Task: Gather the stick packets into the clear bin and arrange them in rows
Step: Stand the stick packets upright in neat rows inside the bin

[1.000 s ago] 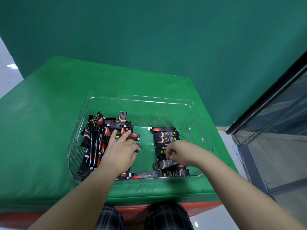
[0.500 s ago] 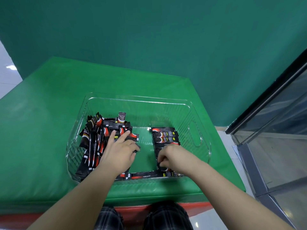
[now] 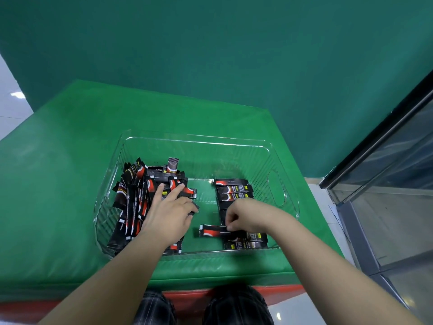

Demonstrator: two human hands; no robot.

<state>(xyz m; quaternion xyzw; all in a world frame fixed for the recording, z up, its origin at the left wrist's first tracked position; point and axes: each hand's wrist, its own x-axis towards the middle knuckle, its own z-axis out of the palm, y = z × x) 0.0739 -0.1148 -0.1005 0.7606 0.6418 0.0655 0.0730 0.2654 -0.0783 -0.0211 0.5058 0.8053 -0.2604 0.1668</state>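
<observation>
Green padded table (image 3: pixel 70 184); clear bin (image 3: pixel 199 141) rests directly on it, near front edge.

No text was legible. The stick packets (image 3: pixel 234 190) in the right row carried white and yellow printing, too small and blurred to read.

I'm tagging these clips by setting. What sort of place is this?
Probably a staged recording corner indoors, not a home: a green padded table against a plain green wall, a glass-fronted cabinet beside it, and a clear bin of stick packets.
</observation>
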